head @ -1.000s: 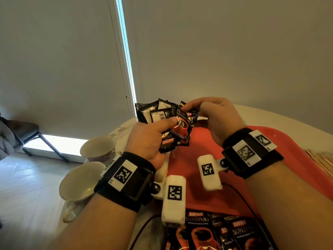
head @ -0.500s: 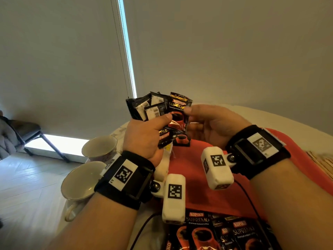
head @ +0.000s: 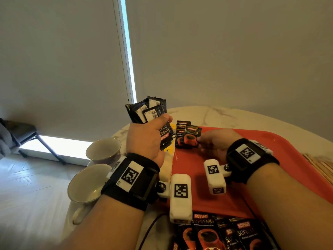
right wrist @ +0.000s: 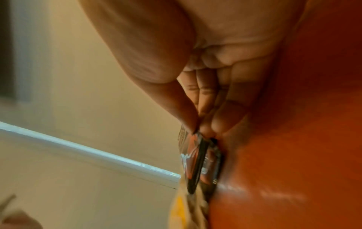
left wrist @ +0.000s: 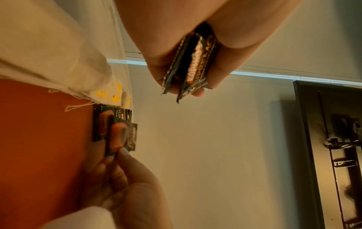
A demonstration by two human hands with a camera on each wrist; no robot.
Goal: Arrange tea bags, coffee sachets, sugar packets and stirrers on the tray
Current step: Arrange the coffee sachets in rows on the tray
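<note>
One red tray [head: 281, 157] is seen, then two cups [head: 103, 149] at 9 o'clock of it. Since a moment ago one coffee sachet [head: 191, 137] has been carried down from the raised bundle [head: 149, 110] and is pinched by the right hand [head: 216, 143] over the small stack [head: 181, 130] at the tray's 11 o'clock corner, so the coffee row is judged to be growing. At least four sachets are gripped by the left hand [head: 146, 139]; several more lie at 6 o'clock

Left hand [head: 144, 139] fisted; right hand [head: 216, 143] pinching
</note>
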